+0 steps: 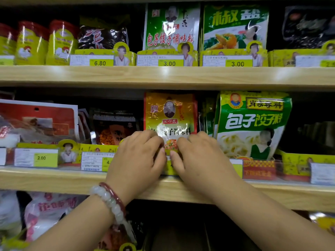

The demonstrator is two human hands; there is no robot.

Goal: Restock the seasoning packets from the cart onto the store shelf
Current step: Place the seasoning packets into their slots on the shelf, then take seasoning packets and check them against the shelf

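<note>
Left hand (139, 156) and right hand (197, 156) apparently grip orange packet (170, 113).

One head-worn view, close up; it faces the wooden store shelf (72, 180) straight on.

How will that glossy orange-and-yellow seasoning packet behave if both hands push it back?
The glossy orange-and-yellow seasoning packet is a thin film pouch, so it will probably flex rather than slide stiffly. Its shiny face looks slippery. It stands upright, held low by the left hand and right hand, so its top may lean.
</note>
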